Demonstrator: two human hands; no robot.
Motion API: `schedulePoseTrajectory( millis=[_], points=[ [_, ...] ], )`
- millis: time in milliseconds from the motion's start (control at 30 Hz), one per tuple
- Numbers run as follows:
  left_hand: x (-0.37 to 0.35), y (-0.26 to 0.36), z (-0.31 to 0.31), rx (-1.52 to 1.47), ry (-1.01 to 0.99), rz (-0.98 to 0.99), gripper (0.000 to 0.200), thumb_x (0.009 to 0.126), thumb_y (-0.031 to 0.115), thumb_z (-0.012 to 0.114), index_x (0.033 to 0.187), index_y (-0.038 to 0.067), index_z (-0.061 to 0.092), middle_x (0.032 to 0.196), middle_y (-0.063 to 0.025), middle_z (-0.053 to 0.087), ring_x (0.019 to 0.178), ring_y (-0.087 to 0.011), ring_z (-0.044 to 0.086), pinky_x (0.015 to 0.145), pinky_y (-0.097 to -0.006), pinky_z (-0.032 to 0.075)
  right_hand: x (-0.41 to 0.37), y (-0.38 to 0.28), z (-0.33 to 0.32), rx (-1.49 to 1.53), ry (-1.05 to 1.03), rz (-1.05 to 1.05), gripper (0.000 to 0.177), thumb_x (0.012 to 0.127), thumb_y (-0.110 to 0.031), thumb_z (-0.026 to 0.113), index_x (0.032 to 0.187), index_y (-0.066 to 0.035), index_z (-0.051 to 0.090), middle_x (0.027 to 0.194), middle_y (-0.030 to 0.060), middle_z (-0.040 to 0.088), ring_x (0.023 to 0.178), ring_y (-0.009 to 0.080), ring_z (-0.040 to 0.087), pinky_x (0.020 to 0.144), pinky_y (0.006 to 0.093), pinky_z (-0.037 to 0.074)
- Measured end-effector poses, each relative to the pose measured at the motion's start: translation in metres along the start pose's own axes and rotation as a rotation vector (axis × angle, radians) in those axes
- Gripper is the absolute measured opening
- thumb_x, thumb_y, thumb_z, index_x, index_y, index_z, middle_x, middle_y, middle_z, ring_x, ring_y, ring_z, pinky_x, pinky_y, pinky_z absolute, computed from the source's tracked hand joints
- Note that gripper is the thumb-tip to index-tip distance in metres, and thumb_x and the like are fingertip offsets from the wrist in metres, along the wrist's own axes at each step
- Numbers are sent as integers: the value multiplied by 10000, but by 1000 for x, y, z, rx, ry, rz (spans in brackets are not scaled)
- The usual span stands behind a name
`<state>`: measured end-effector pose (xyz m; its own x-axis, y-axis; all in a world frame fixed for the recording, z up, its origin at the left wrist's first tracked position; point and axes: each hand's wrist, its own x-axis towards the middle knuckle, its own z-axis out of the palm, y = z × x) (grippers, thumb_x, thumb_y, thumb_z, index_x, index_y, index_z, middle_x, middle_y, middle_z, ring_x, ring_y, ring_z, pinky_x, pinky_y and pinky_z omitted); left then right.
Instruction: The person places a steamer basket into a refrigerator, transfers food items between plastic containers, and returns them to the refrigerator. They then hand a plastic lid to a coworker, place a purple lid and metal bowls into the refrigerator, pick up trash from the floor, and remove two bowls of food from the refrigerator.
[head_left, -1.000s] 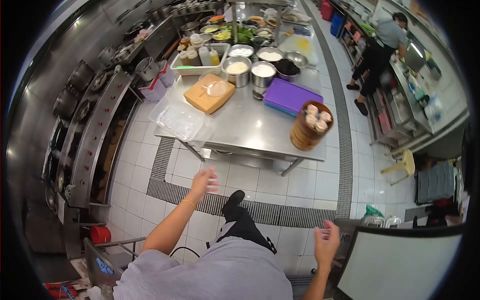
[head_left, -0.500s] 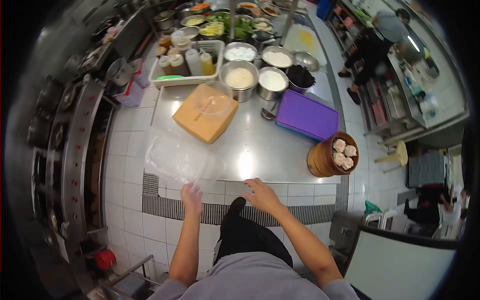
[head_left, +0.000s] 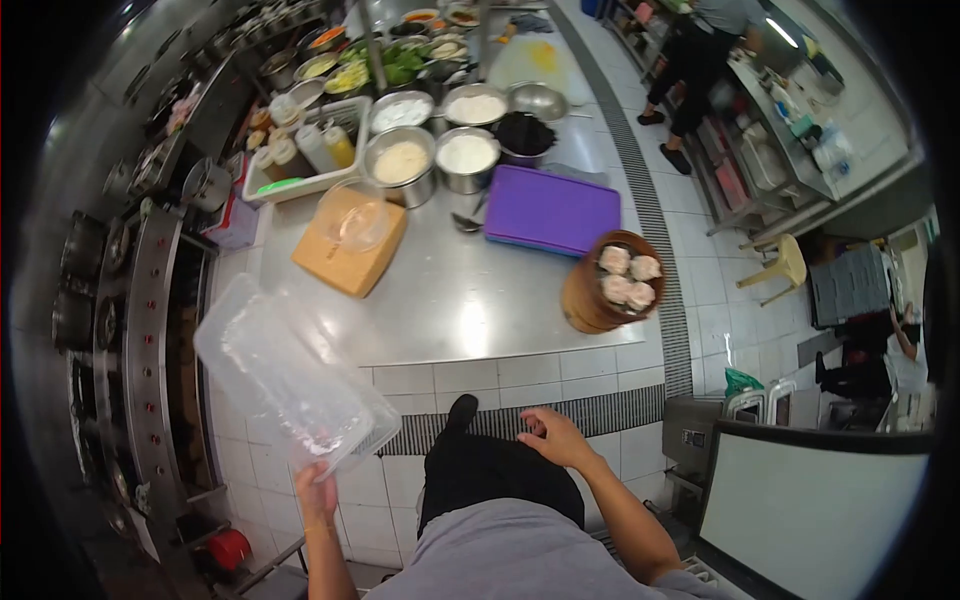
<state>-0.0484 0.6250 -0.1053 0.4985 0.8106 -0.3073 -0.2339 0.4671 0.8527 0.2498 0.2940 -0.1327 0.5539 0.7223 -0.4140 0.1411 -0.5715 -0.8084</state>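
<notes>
My left hand (head_left: 316,492) grips the near end of a clear plastic container (head_left: 290,365), long and rectangular, which is tilted over the front left corner of the table. Its thumb and fingers close on the container's rim. My right hand (head_left: 556,438) hovers apart from everything in front of my body, fingers loosely bent and spread, holding nothing. On the steel table (head_left: 440,310) sit a tan box (head_left: 345,262) with a clear round plastic bowl (head_left: 350,215) on top, and a bamboo steamer (head_left: 590,300) with several pale dumplings (head_left: 628,275).
A purple lid (head_left: 552,208) covers a blue container beside the steamer. Metal bowls of white powder (head_left: 467,155) and a white bin (head_left: 310,180) of squeeze bottles line the back. A stove (head_left: 150,350) stands left. Another person (head_left: 690,80) works at the right-hand counter.
My left hand has drawn the clear container back and left, off much of the table. My right hand has moved down and right. The view has turned, shifting the table contents leftward.
</notes>
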Motion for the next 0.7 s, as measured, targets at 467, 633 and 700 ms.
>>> schedulePoseTrajectory(
  millis=[467,633,700],
  points=[
    [-133,77,343,138,-735,-102,996,606,107,615,1520,7,231,1465,-175,388,1355,-340,374,1174,-445,254,-264,-24,-184,580,567,-242,576,858,-227,758,1350,-60,508,1187,90,632,1020,156,614,875,310,498],
    [-146,-26,463,214,-1092,-253,1057,578,163,647,1542,58,226,1554,-115,304,1427,-280,288,1197,-390,194,-267,-16,-222,988,569,-376,907,853,-367,757,1525,-123,199,1415,168,421,1200,213,511,966,373,444],
    [-153,-80,495,313,-1138,-399,1086,535,70,636,1538,56,221,1493,-130,367,1384,-301,349,1161,-404,276,-270,-7,-236,1190,518,-385,1069,830,-352,776,1564,-134,31,1469,218,314,1288,244,432,1042,429,393]
  ],
)
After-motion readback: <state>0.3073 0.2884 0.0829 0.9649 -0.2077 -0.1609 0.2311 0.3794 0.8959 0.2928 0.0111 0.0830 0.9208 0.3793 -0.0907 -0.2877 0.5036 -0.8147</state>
